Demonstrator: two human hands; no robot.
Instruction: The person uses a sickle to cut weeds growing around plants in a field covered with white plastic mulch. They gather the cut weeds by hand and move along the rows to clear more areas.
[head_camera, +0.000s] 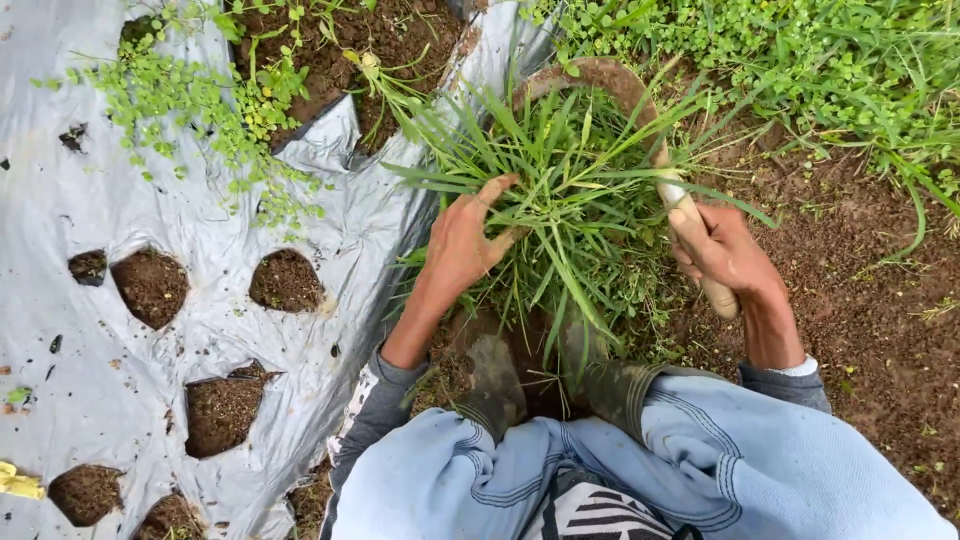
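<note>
- Knees in pale blue trousers and muddy boots fill the lower centre of the frame.
- Left hand, centre, closes its fingers around a grass clump, which stands rooted in the soil.
- Right hand, centre right, grips the sickle by its wooden handle; the curved blade hooks behind the clump, which looks uncut so far.
- Silver mulch sheet, left, has planting holes; weeds remain at upper left, suggesting more clearing is left.

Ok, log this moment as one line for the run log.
left hand: gripping grass clump | right hand: holding sickle by wooden handle, blade curved behind clump | plastic mulch sheet at left
</note>
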